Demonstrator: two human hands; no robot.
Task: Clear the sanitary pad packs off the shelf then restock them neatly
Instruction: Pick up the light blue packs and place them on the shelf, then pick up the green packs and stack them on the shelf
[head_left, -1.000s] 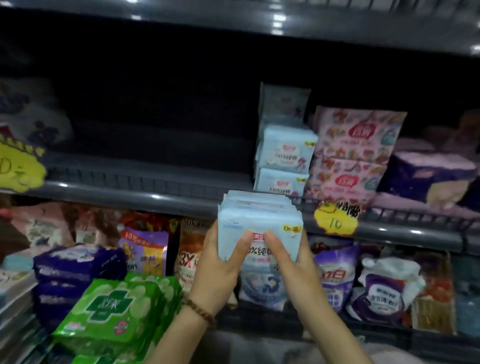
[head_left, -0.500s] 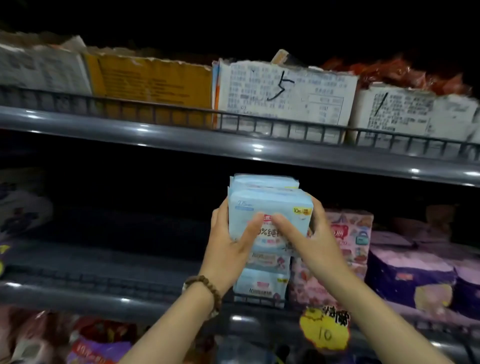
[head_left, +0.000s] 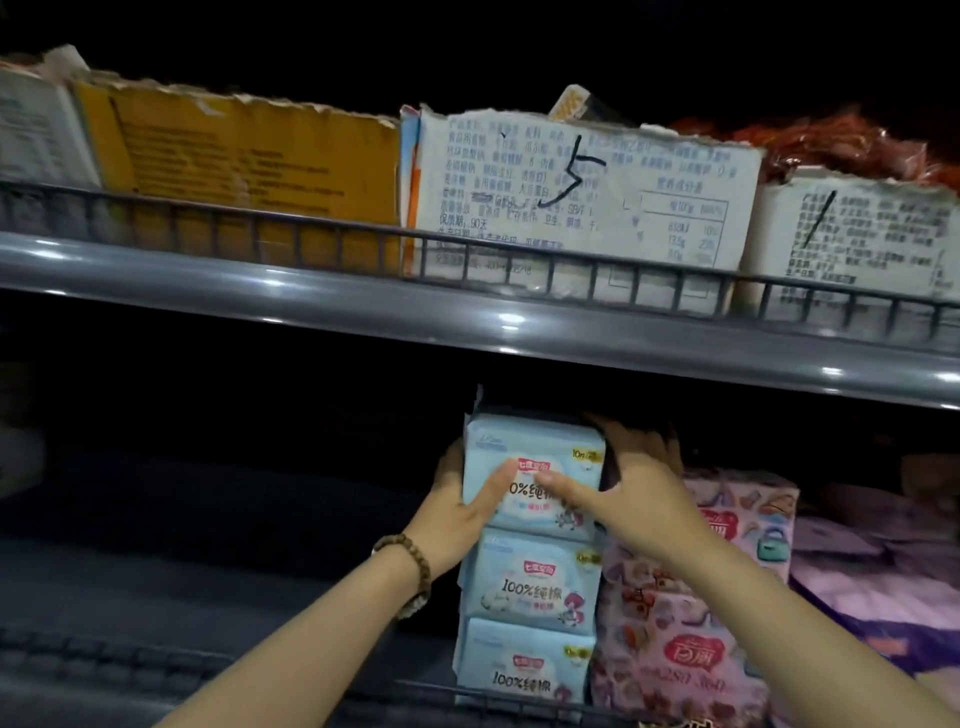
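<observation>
Restocking step, head view. Top pack of pale blue sanitary pads clasped between left hand and right hand: each thumb laid across the printed front, other fingers curled round the short ends, those of the right hand reaching further back into the dark. Nothing else held in either hand.

Long axis of the pack level, running left to right along the shelf, printed face outward toward the wearer. Directly beneath, in the same column, two matching packs stacked one on the other, the lower standing at the front rail. Underside of the held pack apparently touching the upper of the two, though thumbs and shadow mask part of the seam.

Pink packs just beside the column on its right, touching it. Upper shelf close above the held pack, leaving little room to lift.

Judged next: a straight push backward and a slight settling down, square over the column. Both hands equally near the pack, the right lying over the top of the pink packs and so the more hemmed in on release.
</observation>
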